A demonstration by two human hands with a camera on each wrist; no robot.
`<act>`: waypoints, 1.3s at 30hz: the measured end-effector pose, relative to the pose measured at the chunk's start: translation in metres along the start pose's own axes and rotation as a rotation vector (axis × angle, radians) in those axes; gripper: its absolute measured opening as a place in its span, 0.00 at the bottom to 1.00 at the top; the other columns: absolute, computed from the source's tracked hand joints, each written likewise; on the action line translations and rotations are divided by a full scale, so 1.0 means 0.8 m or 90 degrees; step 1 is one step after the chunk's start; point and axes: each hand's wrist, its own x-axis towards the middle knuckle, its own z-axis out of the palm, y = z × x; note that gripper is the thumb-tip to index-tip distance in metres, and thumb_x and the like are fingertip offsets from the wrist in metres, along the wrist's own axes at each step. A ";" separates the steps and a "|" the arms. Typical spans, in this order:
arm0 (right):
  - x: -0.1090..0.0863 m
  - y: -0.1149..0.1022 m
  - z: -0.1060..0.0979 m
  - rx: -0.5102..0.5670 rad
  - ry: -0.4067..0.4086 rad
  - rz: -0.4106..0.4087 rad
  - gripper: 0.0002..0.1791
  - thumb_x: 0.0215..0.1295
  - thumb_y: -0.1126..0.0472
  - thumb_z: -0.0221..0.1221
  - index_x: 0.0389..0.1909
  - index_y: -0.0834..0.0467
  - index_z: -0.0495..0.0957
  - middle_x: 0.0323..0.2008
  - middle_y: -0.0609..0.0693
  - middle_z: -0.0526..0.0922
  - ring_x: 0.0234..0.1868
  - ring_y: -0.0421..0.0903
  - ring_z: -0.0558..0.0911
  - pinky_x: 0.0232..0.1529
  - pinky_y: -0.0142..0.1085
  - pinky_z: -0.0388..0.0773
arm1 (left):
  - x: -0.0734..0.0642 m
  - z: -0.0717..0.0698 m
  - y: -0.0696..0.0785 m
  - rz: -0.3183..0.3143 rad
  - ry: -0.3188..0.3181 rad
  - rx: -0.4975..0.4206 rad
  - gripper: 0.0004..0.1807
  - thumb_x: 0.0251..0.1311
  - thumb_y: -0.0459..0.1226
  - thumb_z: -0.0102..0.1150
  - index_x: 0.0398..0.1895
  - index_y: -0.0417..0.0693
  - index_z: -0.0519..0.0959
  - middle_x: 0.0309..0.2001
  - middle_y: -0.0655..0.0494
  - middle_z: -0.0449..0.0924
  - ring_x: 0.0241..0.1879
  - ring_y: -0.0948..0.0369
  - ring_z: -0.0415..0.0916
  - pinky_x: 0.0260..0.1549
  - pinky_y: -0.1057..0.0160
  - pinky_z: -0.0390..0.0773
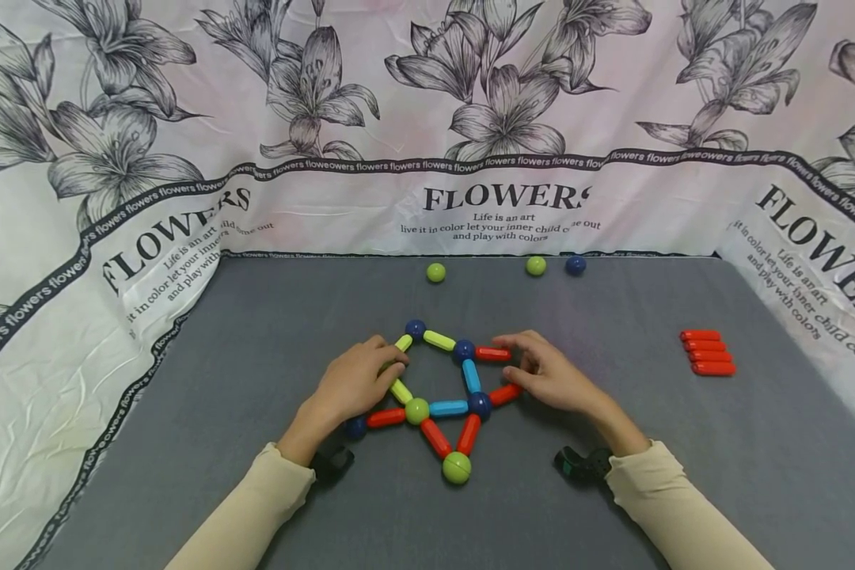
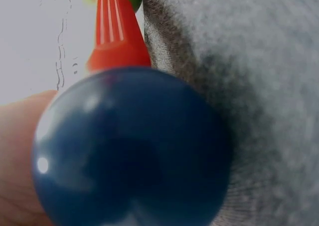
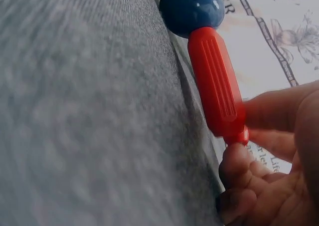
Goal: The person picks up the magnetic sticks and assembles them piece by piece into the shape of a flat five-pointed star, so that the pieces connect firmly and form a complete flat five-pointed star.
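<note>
A flat frame of magnetic sticks and balls lies on the grey cloth. My left hand [image 1: 359, 376] curls its fingers over the frame's left corner, gripping the yellow-green sticks [image 1: 401, 391] and hiding where they meet. My right hand [image 1: 552, 372] has fingertips on the upper red stick [image 1: 493, 354] and the thumb at the outer end of the lower red stick [image 1: 506, 394]. That lower stick joins a blue ball [image 1: 480, 405]. Blue sticks [image 1: 448, 408] and a green ball [image 1: 417, 411] form the middle. Close in the left wrist view is another blue ball [image 2: 132, 151].
Two red sticks meet at a green ball [image 1: 457, 468] in front. Several loose red sticks [image 1: 710, 356] lie in a stack at right. Loose green balls [image 1: 436, 272] and a blue ball [image 1: 575, 265] sit at the back edge, below a flowered cloth [image 1: 342, 214].
</note>
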 end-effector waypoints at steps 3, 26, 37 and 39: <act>-0.003 -0.003 -0.006 0.018 -0.016 0.021 0.28 0.70 0.61 0.63 0.69 0.60 0.70 0.57 0.60 0.73 0.24 0.40 0.71 0.27 0.32 0.71 | -0.001 0.000 0.000 -0.001 0.001 0.001 0.12 0.74 0.45 0.56 0.53 0.59 0.85 0.47 0.56 0.80 0.36 0.59 0.73 0.37 0.58 0.75; -0.008 -0.004 -0.016 0.125 -0.171 0.042 0.47 0.63 0.64 0.69 0.78 0.57 0.55 0.25 0.47 0.74 0.22 0.37 0.71 0.23 0.30 0.69 | -0.002 0.002 0.001 0.004 0.008 -0.006 0.12 0.74 0.45 0.56 0.53 0.59 0.86 0.48 0.57 0.80 0.38 0.60 0.75 0.38 0.57 0.77; -0.009 -0.005 -0.013 0.112 -0.148 0.047 0.44 0.63 0.64 0.68 0.78 0.54 0.57 0.25 0.47 0.74 0.23 0.38 0.72 0.25 0.31 0.70 | -0.002 0.000 -0.002 0.016 0.012 -0.009 0.12 0.73 0.45 0.57 0.53 0.58 0.86 0.48 0.55 0.81 0.37 0.60 0.75 0.39 0.57 0.78; -0.009 -0.004 -0.013 0.107 -0.147 0.049 0.45 0.63 0.64 0.68 0.78 0.54 0.58 0.26 0.48 0.74 0.23 0.38 0.72 0.24 0.31 0.70 | -0.002 0.000 -0.002 0.014 0.010 -0.011 0.12 0.73 0.45 0.57 0.53 0.58 0.86 0.48 0.55 0.81 0.37 0.60 0.75 0.39 0.56 0.78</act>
